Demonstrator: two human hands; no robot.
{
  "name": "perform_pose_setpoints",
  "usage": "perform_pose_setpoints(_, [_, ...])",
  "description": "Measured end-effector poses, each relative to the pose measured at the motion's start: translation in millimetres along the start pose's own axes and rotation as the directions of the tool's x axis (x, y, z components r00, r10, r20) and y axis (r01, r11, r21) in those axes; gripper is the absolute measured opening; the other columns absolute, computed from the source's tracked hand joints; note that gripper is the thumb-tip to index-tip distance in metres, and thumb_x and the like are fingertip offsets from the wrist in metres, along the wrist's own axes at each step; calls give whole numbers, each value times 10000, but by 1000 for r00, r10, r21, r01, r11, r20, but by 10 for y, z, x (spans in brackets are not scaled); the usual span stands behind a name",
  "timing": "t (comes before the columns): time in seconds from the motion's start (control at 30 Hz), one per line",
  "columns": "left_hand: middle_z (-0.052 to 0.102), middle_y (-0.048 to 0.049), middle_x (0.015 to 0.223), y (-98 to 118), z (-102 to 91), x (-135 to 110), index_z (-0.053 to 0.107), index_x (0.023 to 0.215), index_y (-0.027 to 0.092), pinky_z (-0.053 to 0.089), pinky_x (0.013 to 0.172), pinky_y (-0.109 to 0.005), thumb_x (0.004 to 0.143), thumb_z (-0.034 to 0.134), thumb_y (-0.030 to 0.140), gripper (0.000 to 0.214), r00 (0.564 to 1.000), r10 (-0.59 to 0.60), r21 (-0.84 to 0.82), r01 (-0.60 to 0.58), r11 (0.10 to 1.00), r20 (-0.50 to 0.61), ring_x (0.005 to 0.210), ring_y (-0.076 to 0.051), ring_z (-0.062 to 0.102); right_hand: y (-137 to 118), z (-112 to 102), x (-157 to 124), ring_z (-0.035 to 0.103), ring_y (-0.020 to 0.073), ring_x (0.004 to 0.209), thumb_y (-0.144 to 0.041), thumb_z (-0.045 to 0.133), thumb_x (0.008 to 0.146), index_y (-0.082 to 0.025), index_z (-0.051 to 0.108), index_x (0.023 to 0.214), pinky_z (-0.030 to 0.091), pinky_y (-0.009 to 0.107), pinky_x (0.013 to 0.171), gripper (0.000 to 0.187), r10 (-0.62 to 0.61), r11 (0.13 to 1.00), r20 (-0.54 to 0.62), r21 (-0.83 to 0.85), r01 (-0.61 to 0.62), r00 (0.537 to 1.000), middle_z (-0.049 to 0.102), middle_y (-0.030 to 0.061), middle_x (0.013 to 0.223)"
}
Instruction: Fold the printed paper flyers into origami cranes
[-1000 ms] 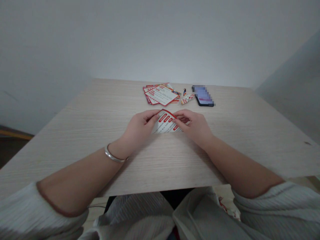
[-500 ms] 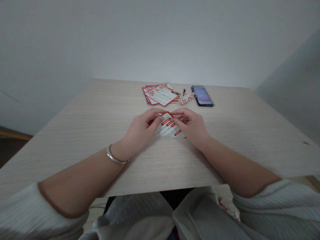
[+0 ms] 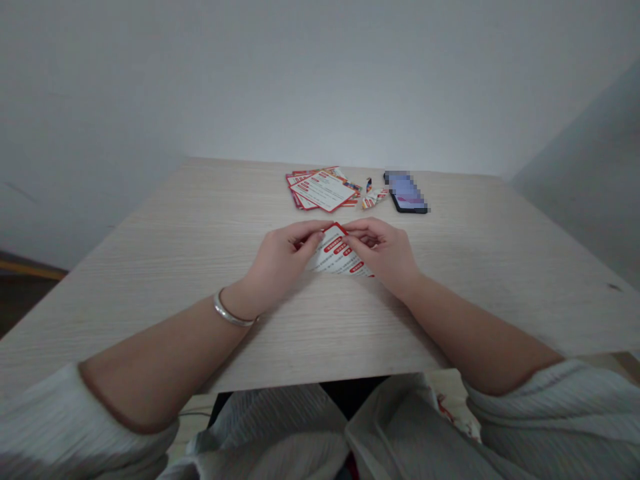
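Well, pale table [image 3: 320, 313] under paper [image 3: 338, 253], wall [image 3: 320, 80] behind

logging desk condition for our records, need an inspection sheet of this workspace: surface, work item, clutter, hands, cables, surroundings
Surface: pale wood-grain table.
Work item: printed sheet, white with red edging, held between both hands.
Clutter: overlapping pile of printed sheets, folded-looking paper piece and phone, side by side beyond the hands.
Hands: left hand and right hand pinch the sheet near its far corner; bracelet on the left wrist.
Cables: thin dark line below the table's near edge, perhaps a cable.
Surroundings: plain pale wall behind the table.
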State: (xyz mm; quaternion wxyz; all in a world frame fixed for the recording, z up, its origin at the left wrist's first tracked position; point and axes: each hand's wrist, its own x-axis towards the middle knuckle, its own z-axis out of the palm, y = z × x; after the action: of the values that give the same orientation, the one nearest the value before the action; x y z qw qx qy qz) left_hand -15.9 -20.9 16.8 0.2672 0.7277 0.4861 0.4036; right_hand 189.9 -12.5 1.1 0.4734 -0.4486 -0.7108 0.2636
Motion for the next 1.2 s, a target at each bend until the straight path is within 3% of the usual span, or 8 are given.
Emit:
perform_pose_setpoints(0.63, [822, -70, 1077, 18, 23, -21, 817, 1168, 194, 562, 705, -248, 953, 554, 310, 359, 997, 82, -28, -82, 996, 6, 832, -162, 714, -32, -12, 1, 684, 125, 661, -201, 699, 865, -240, 759, 943, 567, 265, 638, 105, -59, 996, -22, 58, 61, 998, 781, -3, 841])
perform_pose_setpoints(0.83, [791, -88, 1112, -16, 27, 11, 644, 1435, 141, 552, 762, -286, 985, 509, 361, 519, 991, 16, 0, -16, 1000, 133, 826, -167, 680, -19, -16, 27, 655, 126, 621, -198, 702, 852, -244, 732, 873, 543, 269, 608, 58, -3, 999, -28, 53, 5, 1000, 758, -17, 778])
perform_pose_setpoints(0.97, [778, -84, 1169, 5, -4, 21, 713, 1302, 160, 539, 884, -329, 1008, 458, 396, 455, 956, -20, 92, -7, 996, 291, 957, -212, 692, 8, -34, 41, 654, 126, 615, -215, 708, 840, -236, 725, 850, 537, 270, 603, 29, 29, 998, -46, 65, -26, 999, 753, -17, 758])
perform_pose_setpoints(1.2, [757, -58, 934, 34, -27, 30, 723, 992, 174, 473, 757, -330, 1007, 436, 442, 393, 944, -116, 179, 62, 982, 308, 779, -200, 634, 65, -32, 59, 673, 134, 620, -255, 721, 831, -245, 729, 855, 536, 280, 603, 27, 88, 994, -52, 67, -84, 995, 762, -16, 751])
